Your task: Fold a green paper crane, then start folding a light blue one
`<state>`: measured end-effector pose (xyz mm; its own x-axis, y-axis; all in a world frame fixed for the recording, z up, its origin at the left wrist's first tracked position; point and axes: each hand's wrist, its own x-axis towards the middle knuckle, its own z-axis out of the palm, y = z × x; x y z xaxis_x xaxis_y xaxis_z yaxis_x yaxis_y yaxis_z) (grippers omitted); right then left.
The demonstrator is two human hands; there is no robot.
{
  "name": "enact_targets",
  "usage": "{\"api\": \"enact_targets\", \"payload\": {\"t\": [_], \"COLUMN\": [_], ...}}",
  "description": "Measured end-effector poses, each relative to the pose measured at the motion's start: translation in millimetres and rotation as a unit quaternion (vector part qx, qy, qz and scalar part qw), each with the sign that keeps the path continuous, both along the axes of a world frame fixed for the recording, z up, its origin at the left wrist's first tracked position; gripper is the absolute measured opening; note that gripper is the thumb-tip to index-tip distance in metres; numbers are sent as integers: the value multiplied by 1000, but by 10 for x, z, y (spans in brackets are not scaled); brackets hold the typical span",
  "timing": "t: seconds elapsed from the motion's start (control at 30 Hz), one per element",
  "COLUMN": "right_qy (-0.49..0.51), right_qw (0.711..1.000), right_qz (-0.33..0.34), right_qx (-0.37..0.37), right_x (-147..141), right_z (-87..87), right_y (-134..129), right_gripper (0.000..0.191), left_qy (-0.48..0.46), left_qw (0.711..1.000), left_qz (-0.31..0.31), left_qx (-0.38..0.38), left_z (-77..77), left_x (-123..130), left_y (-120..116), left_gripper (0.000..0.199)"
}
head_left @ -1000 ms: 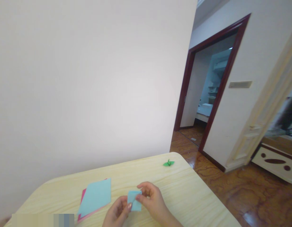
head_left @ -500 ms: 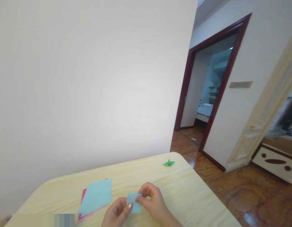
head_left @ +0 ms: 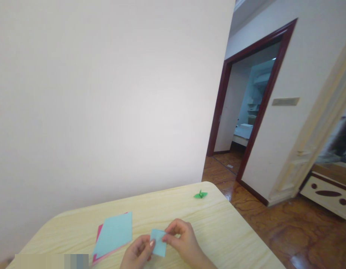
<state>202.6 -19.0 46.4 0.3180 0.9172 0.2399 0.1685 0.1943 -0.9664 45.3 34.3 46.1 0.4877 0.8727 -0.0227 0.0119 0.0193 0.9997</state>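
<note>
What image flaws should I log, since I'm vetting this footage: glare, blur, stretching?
All in the head view: a soft bright patch on the white wall; glare on the glossy wooden floor; the door frame leans, probably partly wide-angle distortion; the far right looks smeared; the folded light-blue paper is soft, its creases hard to read; pixelation hides a bottom-left strip.

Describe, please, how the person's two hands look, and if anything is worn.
The left hand and right hand are bare; no glove or ring shows. The right forearm shows no sleeve, watch or bracelet; the left forearm is out of view.
</note>
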Motion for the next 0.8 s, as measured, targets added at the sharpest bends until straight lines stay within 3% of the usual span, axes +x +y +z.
{"api": "enact_targets", "payload": {"t": [0.2, 0.43, 0.8], "right_qy": [10, 124, 110], "right_qw": [1000, 991, 993], "right_qz": [1, 36, 45], "right_qx": [-5, -27, -14], "right_x": [8, -23, -32], "right_z": [0, -23, -115], "right_y": [10, 48, 79], "right_gripper": [28, 34, 37], "left_qy": [-8, -23, -8], "left_qw": [1000, 1000, 999], "left_qz": [1, -5, 50], "left_qx": [0, 13, 0], "left_z": [-15, 1, -26], "left_x": [3, 1, -26], "left_y": [-3, -23, 13], "left_gripper": [44, 39, 40]}}
